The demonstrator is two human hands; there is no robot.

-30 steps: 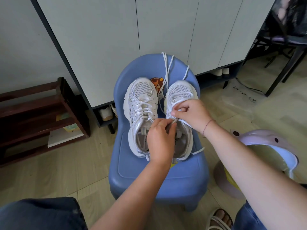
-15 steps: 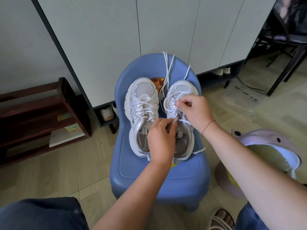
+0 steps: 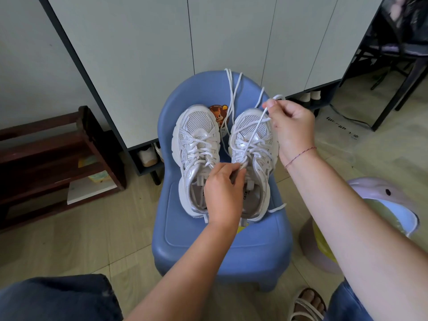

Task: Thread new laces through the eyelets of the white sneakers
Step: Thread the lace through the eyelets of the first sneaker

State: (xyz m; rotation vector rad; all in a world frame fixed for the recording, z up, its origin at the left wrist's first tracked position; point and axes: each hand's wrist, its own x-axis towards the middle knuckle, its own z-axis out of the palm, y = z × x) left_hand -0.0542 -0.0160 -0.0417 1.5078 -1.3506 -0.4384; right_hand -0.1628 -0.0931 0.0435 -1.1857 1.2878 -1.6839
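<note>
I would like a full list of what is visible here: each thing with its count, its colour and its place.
chair: one, blue, centre, on the floor.
sneakers: two, white, side by side on the chair.
laces: count unclear, white, in both sneakers, loose ends over the chair back.
sticker: one, orange, chair back, between the toes.
shoe rack: one, dark brown, left.
cabinet: one, white, behind the chair.
bin: one, lilac, right.
left hand: grips the right-side sneaker near its tongue.
right hand: pinches one of the laces, pulled taut above the toe.
</note>
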